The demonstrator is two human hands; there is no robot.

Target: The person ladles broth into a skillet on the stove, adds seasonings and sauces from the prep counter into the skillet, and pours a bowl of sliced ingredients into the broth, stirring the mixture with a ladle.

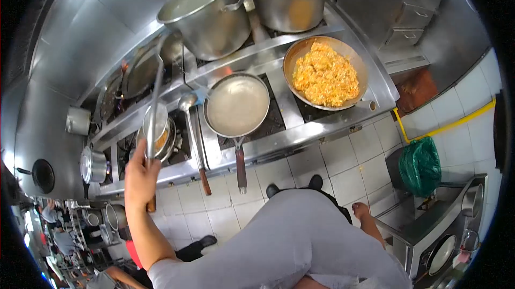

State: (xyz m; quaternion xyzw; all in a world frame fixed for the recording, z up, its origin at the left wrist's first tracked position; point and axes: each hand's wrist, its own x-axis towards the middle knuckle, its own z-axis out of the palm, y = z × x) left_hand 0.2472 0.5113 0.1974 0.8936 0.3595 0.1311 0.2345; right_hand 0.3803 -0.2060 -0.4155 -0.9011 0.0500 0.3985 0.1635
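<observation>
My left hand is wrapped around the long shaft of a metal ladle. The ladle's wooden handle end shows below the hand, and its far end reaches over the back burners. Under the shaft, partly hidden, sits a small pan with a strainer. Beside it, a second ladle lies across the stove with its wooden handle over the front edge. A frying pan of pale liquid stands to the right. My right hand hangs low by my side, fingers loosely curled and nothing visible in them.
Two large stockpots stand at the back of the stove. A wide pan of orange rice-like food sits at the right. A lidded pot is far left. A green-lined bin and a metal counter are at right.
</observation>
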